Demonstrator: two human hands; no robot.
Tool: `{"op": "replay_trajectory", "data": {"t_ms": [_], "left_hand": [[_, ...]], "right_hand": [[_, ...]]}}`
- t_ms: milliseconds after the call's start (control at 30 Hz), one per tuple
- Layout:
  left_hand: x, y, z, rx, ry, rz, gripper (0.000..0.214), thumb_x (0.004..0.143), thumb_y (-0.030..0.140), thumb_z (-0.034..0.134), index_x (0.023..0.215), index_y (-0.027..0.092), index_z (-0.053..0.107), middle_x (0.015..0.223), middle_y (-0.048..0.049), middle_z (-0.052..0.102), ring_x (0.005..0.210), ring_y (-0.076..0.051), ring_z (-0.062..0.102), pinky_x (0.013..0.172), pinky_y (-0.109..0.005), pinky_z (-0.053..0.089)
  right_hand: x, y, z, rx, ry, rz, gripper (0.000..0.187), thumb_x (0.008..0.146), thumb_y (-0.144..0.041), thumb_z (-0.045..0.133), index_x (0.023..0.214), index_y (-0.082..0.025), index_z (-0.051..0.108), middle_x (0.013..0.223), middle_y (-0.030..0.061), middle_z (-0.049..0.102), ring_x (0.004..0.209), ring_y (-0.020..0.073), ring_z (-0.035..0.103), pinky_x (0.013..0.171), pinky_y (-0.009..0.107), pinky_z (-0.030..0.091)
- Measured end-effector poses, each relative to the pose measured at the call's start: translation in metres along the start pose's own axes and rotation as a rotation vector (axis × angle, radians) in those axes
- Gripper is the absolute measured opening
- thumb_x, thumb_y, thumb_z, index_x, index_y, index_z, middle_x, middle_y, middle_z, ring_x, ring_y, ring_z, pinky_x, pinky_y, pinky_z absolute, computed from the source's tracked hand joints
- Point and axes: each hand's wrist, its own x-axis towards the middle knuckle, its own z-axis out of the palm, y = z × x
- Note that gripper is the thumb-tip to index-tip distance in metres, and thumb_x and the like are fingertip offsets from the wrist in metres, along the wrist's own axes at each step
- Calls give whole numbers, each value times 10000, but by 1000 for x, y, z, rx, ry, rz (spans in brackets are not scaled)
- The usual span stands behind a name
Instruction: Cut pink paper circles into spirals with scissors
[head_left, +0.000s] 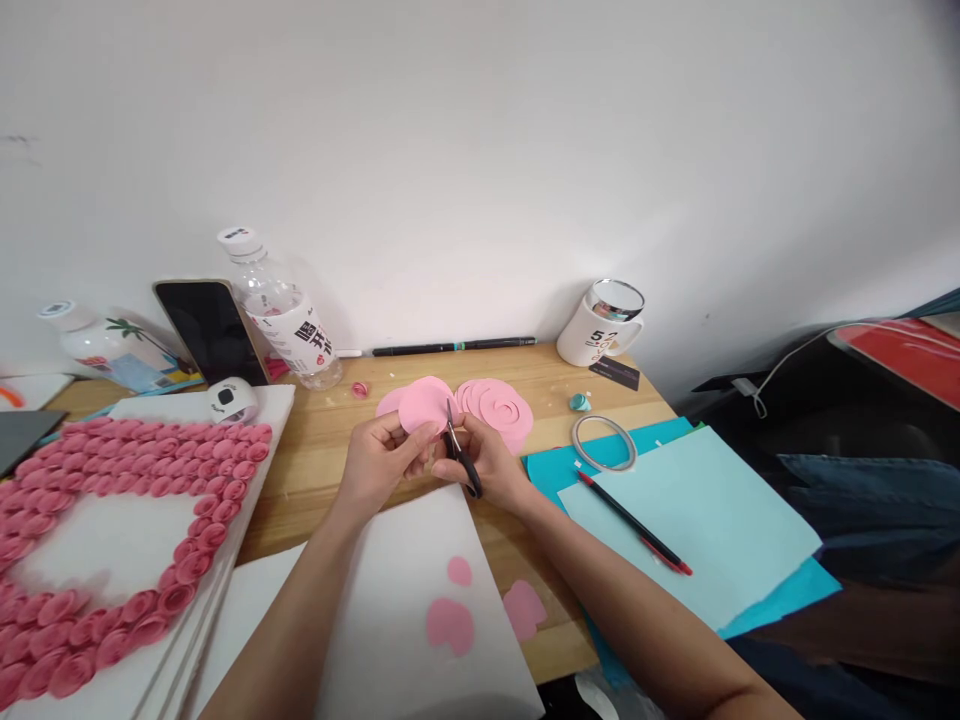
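Between the two hands: a pink paper disc (426,402), just above the fingertips of the left, its right edge meeting the blades of the scissors (466,468).
Left hand (386,455): pinching the disc by its lower edge, thumb on the near face.
Right hand (487,465): grasping the scissors, black handles toward the wrist, blades pointing up and away; how far the blades are parted is too small to tell.
Pink spirals (510,410): just right of the disc, beyond the right hand's fingers, on the wooden table (315,455).
White board (390,600): nearer the body than the grip, below the hands, bearing pink scraps (450,625).
Rose panel (217,510): well left of the grip, pink paper roses bordering a bare white middle.
Bottle (304,340): beyond the left hand and to its left, beside the phone (214,330).
Mug (585,335): beyond the right hand and to its right, near the wall.
Tape ring (606,468): right of the right hand, overlapping blue paper.
Pencil (630,518): farther right and nearer the body, slanting across a pale blue sheet (735,530).
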Motion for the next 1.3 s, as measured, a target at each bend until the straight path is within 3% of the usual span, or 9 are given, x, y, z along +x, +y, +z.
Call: {"op": "replay_trajectory", "data": {"t_ms": [300,1300], "left_hand": [[-1,1,2,-20,35,-9,272,724,330,639,540,159,537,437,31,511,366,-58,433,370,-175,350],[1,0,0,-68,129,43,315,715,329,669,508,165,497,416,33,507,356,-53,414,377,-180,346]], "right_hand": [[-1,-4,1,-20,-17,6,487,586,-429,801,867,-169,500,564,-68,456,481,65,347,442,194,265],[-2,3,-2,-61,24,75,434,596,-413,781,841,-177,511,525,-76,444,440,64,363,419,196,285]]}}
